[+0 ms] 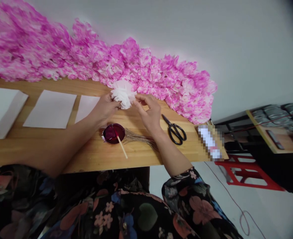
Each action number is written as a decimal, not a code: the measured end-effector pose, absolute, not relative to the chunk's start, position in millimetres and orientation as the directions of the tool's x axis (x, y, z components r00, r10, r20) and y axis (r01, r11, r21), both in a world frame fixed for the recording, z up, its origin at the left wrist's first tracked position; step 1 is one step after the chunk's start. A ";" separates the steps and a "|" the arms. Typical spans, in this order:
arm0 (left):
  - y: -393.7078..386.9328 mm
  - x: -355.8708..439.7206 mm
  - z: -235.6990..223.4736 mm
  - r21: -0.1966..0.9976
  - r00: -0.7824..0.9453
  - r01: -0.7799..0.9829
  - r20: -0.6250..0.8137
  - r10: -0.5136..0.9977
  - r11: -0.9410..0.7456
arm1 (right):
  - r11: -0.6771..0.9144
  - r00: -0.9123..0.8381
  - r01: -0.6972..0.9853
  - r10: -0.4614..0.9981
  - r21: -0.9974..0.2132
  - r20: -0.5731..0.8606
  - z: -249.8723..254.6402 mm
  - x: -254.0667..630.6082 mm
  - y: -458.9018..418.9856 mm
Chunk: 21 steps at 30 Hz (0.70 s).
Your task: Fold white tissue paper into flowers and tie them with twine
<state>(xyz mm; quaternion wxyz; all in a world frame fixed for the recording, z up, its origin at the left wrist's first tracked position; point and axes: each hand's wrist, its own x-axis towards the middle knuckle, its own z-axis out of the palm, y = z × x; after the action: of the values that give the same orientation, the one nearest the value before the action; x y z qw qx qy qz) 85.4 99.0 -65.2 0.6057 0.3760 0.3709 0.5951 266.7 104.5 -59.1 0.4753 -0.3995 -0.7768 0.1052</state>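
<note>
A white tissue-paper flower (122,94) is held between both hands above the wooden table (91,156). My left hand (104,109) pinches its left side with closed fingers. My right hand (148,111) grips its right side, thumb and fingers pressed on the paper. Just below the hands sits a small dish of dark red dye (113,133) with a wooden-handled brush (120,145) resting in it. A bundle of thin strings (140,139) lies beside the dish, under my right wrist.
A long heap of pink-tinted paper flowers (99,59) lines the wall behind the table. White paper sheets (50,109) lie at the left. Black scissors (175,130) lie at the right. A red stool (246,174) and a dark shelf (268,132) stand beyond the table's end.
</note>
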 end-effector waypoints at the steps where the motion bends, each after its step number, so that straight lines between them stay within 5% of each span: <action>1: 97.8 85.5 -64.1 0.904 0.021 -0.428 -0.001 1.000 0.010 | 0.655 -0.236 0.525 0.725 -0.543 0.647 -60.1 266.2 104.8; 12: 98.2 83.5 -67.2 0.942 0.002 -0.335 -0.010 1.000 0.009 | 0.733 -0.410 0.589 0.633 -0.339 0.656 -57.7 260.0 97.3; 21: 98.0 82.1 -66.9 0.990 -0.057 -0.139 0.019 0.998 -0.027 | 0.696 -0.263 0.565 0.661 -0.443 0.703 -46.8 270.9 100.5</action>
<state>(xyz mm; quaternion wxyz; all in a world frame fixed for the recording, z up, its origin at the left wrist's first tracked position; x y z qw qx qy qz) 82.1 98.0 -66.9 0.5138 0.4553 0.4720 0.5531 270.9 100.5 -46.8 0.4682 -0.3865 -0.7929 0.0509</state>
